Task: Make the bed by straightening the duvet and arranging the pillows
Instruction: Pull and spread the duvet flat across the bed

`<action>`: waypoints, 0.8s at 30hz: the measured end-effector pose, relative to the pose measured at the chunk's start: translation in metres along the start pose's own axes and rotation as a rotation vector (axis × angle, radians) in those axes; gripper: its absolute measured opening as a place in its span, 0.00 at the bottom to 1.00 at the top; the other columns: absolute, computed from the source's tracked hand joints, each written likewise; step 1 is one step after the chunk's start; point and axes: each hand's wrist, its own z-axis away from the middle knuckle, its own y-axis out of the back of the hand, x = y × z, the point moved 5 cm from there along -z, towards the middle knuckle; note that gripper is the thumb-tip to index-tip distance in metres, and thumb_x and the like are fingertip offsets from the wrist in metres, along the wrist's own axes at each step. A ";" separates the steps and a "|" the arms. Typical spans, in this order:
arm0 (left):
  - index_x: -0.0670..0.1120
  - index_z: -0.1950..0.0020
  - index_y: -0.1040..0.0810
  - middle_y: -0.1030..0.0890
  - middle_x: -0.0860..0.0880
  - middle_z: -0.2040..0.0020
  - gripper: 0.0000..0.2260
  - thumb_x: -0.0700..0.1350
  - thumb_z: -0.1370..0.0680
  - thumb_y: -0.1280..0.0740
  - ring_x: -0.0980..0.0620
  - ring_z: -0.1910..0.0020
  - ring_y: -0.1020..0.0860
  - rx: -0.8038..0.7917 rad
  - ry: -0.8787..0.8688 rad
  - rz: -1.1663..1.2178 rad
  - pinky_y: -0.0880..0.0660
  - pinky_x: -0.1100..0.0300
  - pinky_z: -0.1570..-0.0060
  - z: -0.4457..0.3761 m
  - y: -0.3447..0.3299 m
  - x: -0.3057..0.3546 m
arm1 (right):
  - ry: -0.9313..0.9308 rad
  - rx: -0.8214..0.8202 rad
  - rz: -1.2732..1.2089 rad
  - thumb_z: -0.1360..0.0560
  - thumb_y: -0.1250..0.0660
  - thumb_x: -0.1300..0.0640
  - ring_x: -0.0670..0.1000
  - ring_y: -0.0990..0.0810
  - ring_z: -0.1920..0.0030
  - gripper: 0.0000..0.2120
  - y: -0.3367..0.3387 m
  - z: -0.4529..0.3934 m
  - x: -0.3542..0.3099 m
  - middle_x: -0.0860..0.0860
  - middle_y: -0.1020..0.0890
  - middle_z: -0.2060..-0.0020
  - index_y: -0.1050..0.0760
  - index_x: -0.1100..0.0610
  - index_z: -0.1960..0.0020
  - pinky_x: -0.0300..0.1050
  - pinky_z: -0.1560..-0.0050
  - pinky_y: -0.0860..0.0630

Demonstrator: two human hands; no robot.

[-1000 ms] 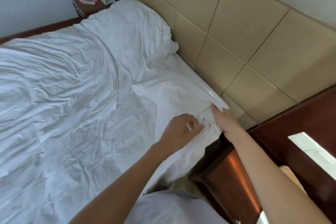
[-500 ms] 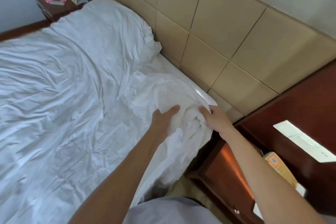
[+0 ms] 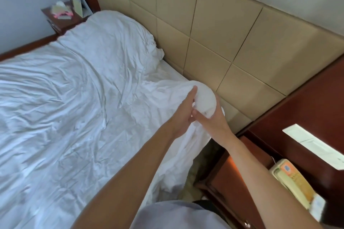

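**Both hands on the duvet corner**

The fingers of the left hand (image 3: 183,112) and the right hand (image 3: 210,119) are wrapped round one bunched white corner of the duvet (image 3: 74,108), lifted into a rounded lump just beside the padded headboard (image 3: 214,29). The rest of the duvet lies creased across the bed — it humps over a pillow (image 3: 115,35) at the far end. A wooden nightstand (image 3: 242,169) stands near the right arm, with a telephone (image 3: 290,178) on it.
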 end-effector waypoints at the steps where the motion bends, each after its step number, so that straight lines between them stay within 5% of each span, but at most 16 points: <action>1: 0.50 0.25 0.32 0.27 0.48 0.28 0.38 0.72 0.27 0.41 0.48 0.30 0.28 -0.018 0.005 -0.031 0.32 0.47 0.30 -0.004 -0.010 -0.003 | 0.010 0.031 0.020 0.34 0.25 0.36 0.45 0.19 0.42 0.43 0.011 -0.004 0.004 0.44 0.21 0.38 0.37 0.48 0.25 0.44 0.46 0.19; 4: 0.50 0.26 0.31 0.27 0.45 0.28 0.35 0.71 0.22 0.54 0.48 0.33 0.26 -0.073 0.016 -0.102 0.29 0.54 0.35 -0.017 -0.052 -0.015 | -0.057 0.208 -0.084 0.29 0.28 0.38 0.48 0.14 0.59 0.23 0.051 -0.007 0.012 0.48 0.14 0.57 0.22 0.52 0.42 0.50 0.54 0.17; 7: 0.52 0.24 0.32 0.30 0.51 0.26 0.34 0.70 0.22 0.54 0.46 0.31 0.28 -0.103 0.003 -0.196 0.32 0.52 0.29 -0.035 -0.099 -0.032 | -0.080 0.513 -0.053 0.22 0.35 0.40 0.45 0.21 0.71 0.23 0.108 -0.007 0.019 0.48 0.20 0.71 0.23 0.62 0.58 0.40 0.66 0.26; 9: 0.54 0.28 0.27 0.30 0.53 0.27 0.26 0.65 0.19 0.50 0.44 0.34 0.25 -0.097 -0.031 -0.264 0.29 0.52 0.32 -0.049 -0.128 -0.041 | -0.152 0.584 -0.106 0.19 0.37 0.46 0.50 0.23 0.67 0.23 0.147 -0.012 0.035 0.51 0.24 0.70 0.25 0.65 0.61 0.41 0.69 0.28; 12: 0.46 0.37 0.24 0.25 0.47 0.36 0.13 0.51 0.17 0.40 0.45 0.42 0.22 0.079 -0.099 -0.387 0.20 0.62 0.51 -0.075 -0.156 -0.056 | -0.321 0.639 -0.149 0.19 0.38 0.46 0.53 0.21 0.60 0.17 0.205 -0.011 0.070 0.50 0.23 0.64 0.26 0.59 0.59 0.42 0.65 0.27; 14: 0.48 0.34 0.30 0.26 0.46 0.40 0.17 0.52 0.20 0.35 0.50 0.45 0.22 0.262 -0.142 -0.536 0.19 0.57 0.52 -0.096 -0.167 -0.068 | -0.378 0.679 -0.159 0.20 0.37 0.43 0.54 0.22 0.56 0.17 0.239 -0.002 0.092 0.50 0.23 0.60 0.25 0.58 0.51 0.43 0.59 0.27; 16: 0.51 0.27 0.35 0.30 0.49 0.36 0.32 0.63 0.27 0.35 0.51 0.41 0.26 0.352 -0.066 -0.761 0.24 0.50 0.40 -0.116 -0.183 -0.086 | -0.373 0.712 -0.145 0.20 0.38 0.44 0.55 0.22 0.53 0.20 0.266 0.011 0.105 0.52 0.23 0.58 0.22 0.61 0.45 0.45 0.53 0.27; 18: 0.45 0.28 0.33 0.28 0.43 0.33 0.38 0.67 0.32 0.39 0.48 0.37 0.26 0.294 0.016 -0.812 0.28 0.50 0.36 -0.141 -0.207 -0.111 | -0.328 0.738 -0.118 0.19 0.38 0.47 0.54 0.21 0.52 0.20 0.286 0.021 0.109 0.54 0.20 0.56 0.20 0.64 0.43 0.46 0.50 0.26; 22: 0.45 0.38 0.25 0.22 0.44 0.41 0.21 0.59 0.18 0.46 0.51 0.41 0.25 0.021 0.205 -0.688 0.33 0.53 0.35 -0.154 -0.272 -0.138 | -0.296 0.766 -0.106 0.19 0.38 0.49 0.58 0.17 0.56 0.17 0.314 0.033 0.118 0.53 0.18 0.63 0.21 0.58 0.59 0.53 0.53 0.21; 24: 0.45 0.34 0.25 0.24 0.44 0.34 0.27 0.62 0.19 0.48 0.48 0.35 0.26 -0.002 0.297 -0.684 0.35 0.52 0.31 -0.158 -0.282 -0.142 | -0.311 0.730 -0.065 0.21 0.40 0.44 0.59 0.17 0.58 0.20 0.324 0.030 0.128 0.56 0.17 0.63 0.21 0.59 0.59 0.55 0.56 0.20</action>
